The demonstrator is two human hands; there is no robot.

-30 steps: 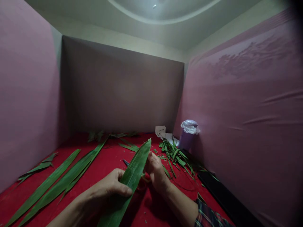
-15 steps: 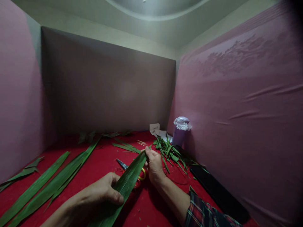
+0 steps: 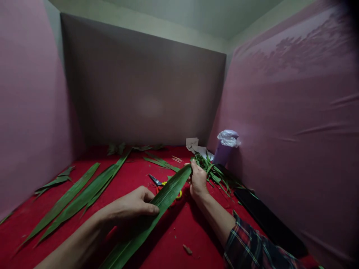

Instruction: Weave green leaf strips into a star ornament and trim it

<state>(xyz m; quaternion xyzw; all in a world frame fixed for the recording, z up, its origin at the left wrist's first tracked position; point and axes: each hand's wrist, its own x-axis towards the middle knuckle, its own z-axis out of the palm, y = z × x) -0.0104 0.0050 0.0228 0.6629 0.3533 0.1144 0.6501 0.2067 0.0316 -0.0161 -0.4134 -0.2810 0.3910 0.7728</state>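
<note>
A long, broad green leaf (image 3: 165,200) slants up from the lower edge of the view toward the middle. My left hand (image 3: 134,203) pinches it partway along, thumb on top and fingers underneath. My right hand (image 3: 198,179) is closed on its far end, with the thumb uppermost. Partly under the leaf lie scissors (image 3: 156,181) with red and yellow handles, their dark blades pointing to the far left. Just beyond my right hand is a heap of narrow cut leaf strips (image 3: 214,172).
Several long leaves (image 3: 81,196) lie on the red cloth (image 3: 179,239) to the left. Thin sticks (image 3: 176,159) and white papers (image 3: 192,142) are at the back. A purple container (image 3: 223,153) topped with clear plastic and a black slab (image 3: 269,220) stand along the pink right wall.
The view has tilted down and turned slightly left, so the scene sits further right and higher. Both hands keep hold of the leaf, and more of its lower part shows.
</note>
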